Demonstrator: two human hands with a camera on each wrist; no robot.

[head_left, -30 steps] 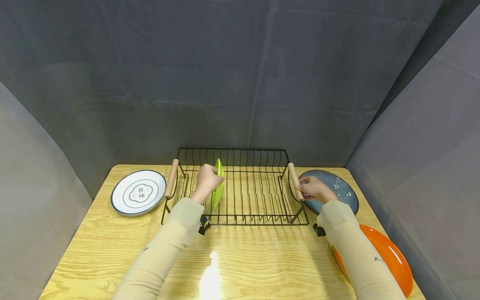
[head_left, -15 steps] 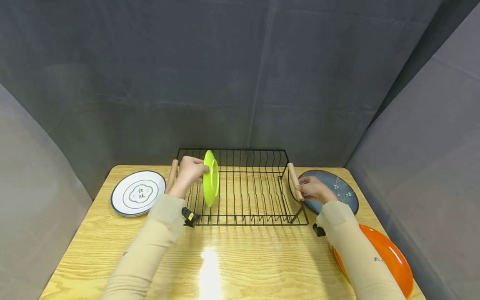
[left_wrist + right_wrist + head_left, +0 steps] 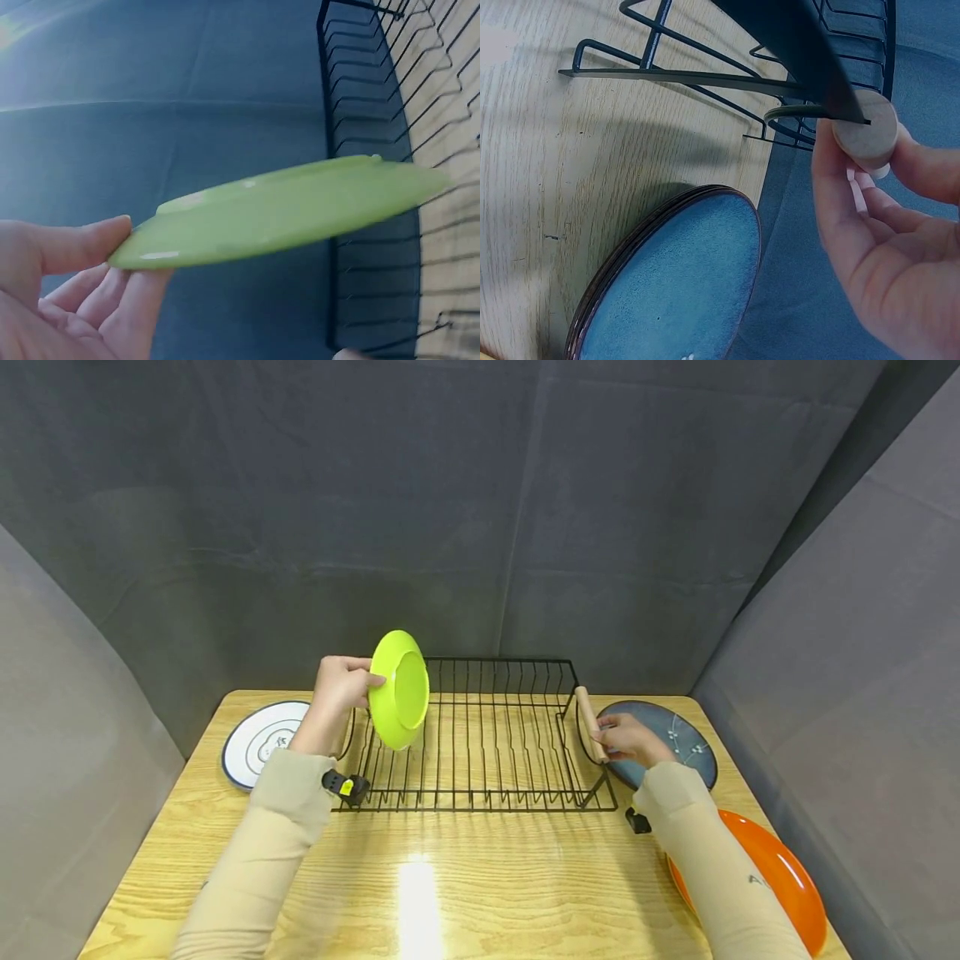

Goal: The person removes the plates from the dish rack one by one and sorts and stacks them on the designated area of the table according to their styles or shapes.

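Note:
A lime-green plate (image 3: 401, 689) is tilted on edge above the left part of a black wire dish rack (image 3: 495, 747). My left hand (image 3: 339, 697) pinches its left rim, thumb on one face and fingers on the other, as the left wrist view shows with the plate (image 3: 285, 214) clear of the wires. On the rack's right side my right hand (image 3: 632, 739) grips the wooden handle (image 3: 590, 714), thumb and fingers curled round it; the handle's end (image 3: 866, 135) shows in the right wrist view. The left wooden handle is mostly hidden behind my left hand and wrist.
Left of the rack lies a white plate (image 3: 251, 747) with a dark blue rim, partly covered by my left arm. Dark blue plates (image 3: 682, 285) are stacked to the right. An orange plate (image 3: 787, 877) sits at the front right, partly under my right arm. Grey curtains (image 3: 450, 527) enclose the table.
My left hand has lifted the lime-green plate up out of the rack and moved it left, turning its underside more toward the head camera. My right hand stays on the handle.

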